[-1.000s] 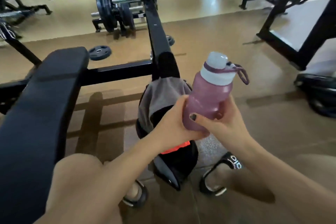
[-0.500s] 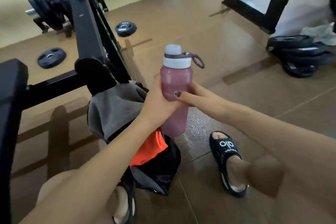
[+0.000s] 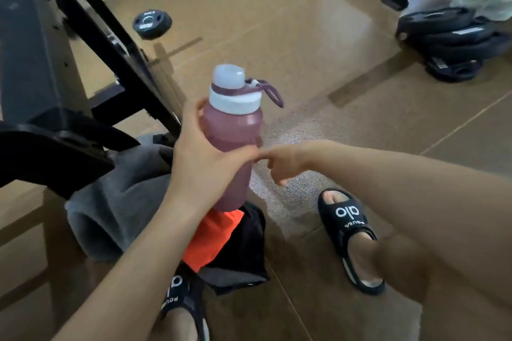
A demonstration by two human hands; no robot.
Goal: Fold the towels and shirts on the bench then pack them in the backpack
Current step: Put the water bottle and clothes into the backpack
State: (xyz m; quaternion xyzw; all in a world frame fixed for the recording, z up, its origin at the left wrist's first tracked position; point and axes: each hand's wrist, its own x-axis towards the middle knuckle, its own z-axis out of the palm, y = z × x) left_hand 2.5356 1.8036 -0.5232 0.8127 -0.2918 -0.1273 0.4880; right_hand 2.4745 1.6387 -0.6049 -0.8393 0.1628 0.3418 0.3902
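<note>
My left hand (image 3: pixel 202 158) grips a mauve water bottle (image 3: pixel 235 135) with a white cap and a purple loop, held upright above the black backpack (image 3: pixel 243 246) on the floor between my feet. An orange garment (image 3: pixel 210 235) shows in the backpack's opening, and a grey towel (image 3: pixel 119 202) hangs out over its left side. My right hand (image 3: pixel 279 160) is just to the right of the bottle with loosely curled fingers; it holds nothing and one fingertip is near my left hand's fingers. The black bench (image 3: pixel 36 152) lies at the left.
The bench's black steel frame (image 3: pixel 116 44) slants across the upper left. A loose weight plate (image 3: pixel 151 23) lies on the brown floor behind it. A stack of weight plates (image 3: pixel 454 41) sits at the right, with a pale cloth (image 3: pixel 482 0) beside it. My sandalled feet (image 3: pixel 352 235) flank the backpack.
My right hand has let go of the bottle and drawn back to the right. My left hand keeps its grip. The view has swung right and downward.
</note>
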